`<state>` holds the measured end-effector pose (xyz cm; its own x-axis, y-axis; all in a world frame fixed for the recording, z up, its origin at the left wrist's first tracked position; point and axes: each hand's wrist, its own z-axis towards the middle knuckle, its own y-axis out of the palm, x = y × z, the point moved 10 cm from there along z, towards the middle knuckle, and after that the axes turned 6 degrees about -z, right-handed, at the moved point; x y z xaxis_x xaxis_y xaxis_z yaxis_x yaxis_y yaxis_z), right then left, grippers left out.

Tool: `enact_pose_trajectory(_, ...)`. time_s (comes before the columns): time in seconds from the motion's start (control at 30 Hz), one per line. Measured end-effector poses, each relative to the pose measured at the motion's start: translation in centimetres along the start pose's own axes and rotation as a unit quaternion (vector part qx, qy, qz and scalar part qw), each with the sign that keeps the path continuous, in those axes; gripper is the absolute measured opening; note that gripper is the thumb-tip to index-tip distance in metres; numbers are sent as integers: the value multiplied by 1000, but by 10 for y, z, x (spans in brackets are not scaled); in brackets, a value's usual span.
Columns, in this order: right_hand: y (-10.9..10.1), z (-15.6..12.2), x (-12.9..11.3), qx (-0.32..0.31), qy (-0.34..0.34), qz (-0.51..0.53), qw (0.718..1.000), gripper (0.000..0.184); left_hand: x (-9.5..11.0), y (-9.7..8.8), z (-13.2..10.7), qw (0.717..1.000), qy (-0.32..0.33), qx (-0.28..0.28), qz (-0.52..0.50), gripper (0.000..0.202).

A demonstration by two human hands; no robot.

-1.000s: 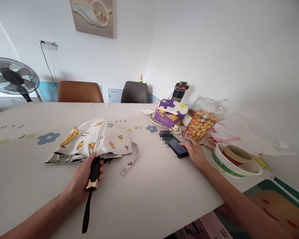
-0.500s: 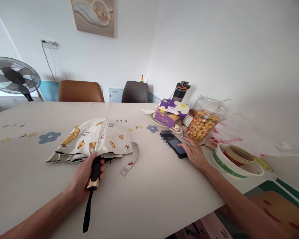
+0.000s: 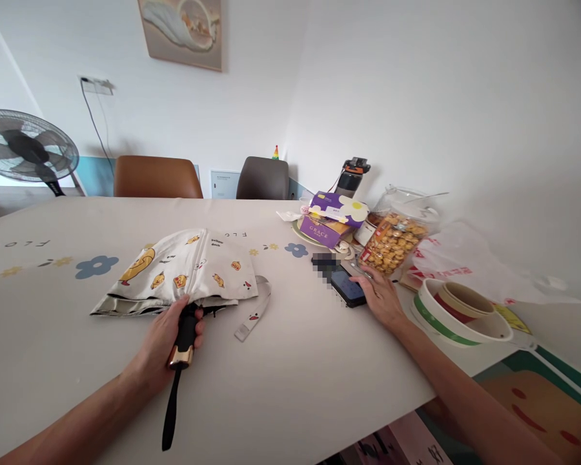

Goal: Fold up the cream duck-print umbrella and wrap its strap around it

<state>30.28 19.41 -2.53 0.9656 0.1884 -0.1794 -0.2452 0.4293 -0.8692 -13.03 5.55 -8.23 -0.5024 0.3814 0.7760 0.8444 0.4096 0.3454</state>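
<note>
A folded umbrella (image 3: 179, 271) with a cream canopy printed with yellow ducks lies on the table (image 3: 290, 381). My left hand (image 3: 162, 345) is closed round its black handle with a gold ring; a black wrist strap trails toward me. My right hand (image 3: 381, 298) rests flat, fingers stretched out, on the right edge of a dark phone (image 3: 346, 287) lying on the table. The umbrella's closing strap (image 3: 254, 313) lies loose beside the canopy.
Behind the phone stand a purple box (image 3: 326, 223), a clear jar of snacks (image 3: 392, 240), a dark bottle (image 3: 349, 175) and a white plastic bag (image 3: 465, 261). Stacked bowls (image 3: 458, 310) sit at the right edge. Two chairs (image 3: 157, 177) and a fan (image 3: 24, 148) lie beyond.
My right hand has shifted slightly on the phone, first nearer its screen, then back to its right edge. My left hand and the umbrella have stayed put.
</note>
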Motion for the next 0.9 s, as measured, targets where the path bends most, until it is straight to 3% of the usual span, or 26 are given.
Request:
enact_pose_trajectory(0.13, 1, 1, 1, -3, -1, -3, 1000, 50, 0, -1, 0, 1000, 2, 0, 0, 31)
enact_pose_trajectory(0.33, -16, -2, -4, 50, -31, 38, 998, 53, 0, 0, 3, 1000, 4, -5, 4, 32)
enact_pose_trajectory(0.73, -11, -8, -23, 14, -77, -9, 997, 50, 0, 1, 2, 1000, 7, -6, -4, 31)
enact_pose_trajectory(0.9, -17, -6, -14, 34, -42, 19, 998, 52, 0, 0, 1, 1000, 9, -9, -6, 31)
